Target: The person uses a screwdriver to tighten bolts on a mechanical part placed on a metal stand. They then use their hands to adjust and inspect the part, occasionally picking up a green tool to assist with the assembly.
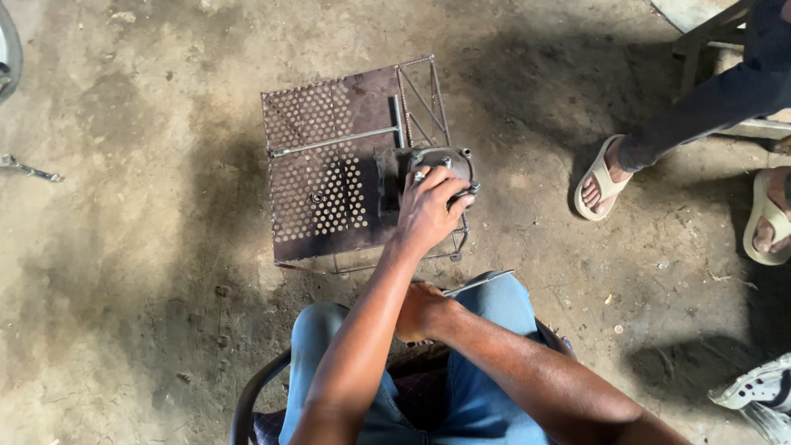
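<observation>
My left hand [428,210] reaches forward and closes over a grey cast metal engine part [441,161] with bolts around its rim. The part rests on the right side of a small rusty perforated metal stand [321,165] with a thin rod [338,142] lying across it. My right hand [422,311] is fisted against my knee, on blue jeans [482,387]. A flat metal strip [479,283] sticks out from that fist toward the right.
Another person's feet in pale sandals [601,177] [770,218] stand on the stained concrete floor at the right, beside a wooden bench leg [700,41]. A white shoe [758,391] is at the bottom right. A metal scrap [29,169] lies far left.
</observation>
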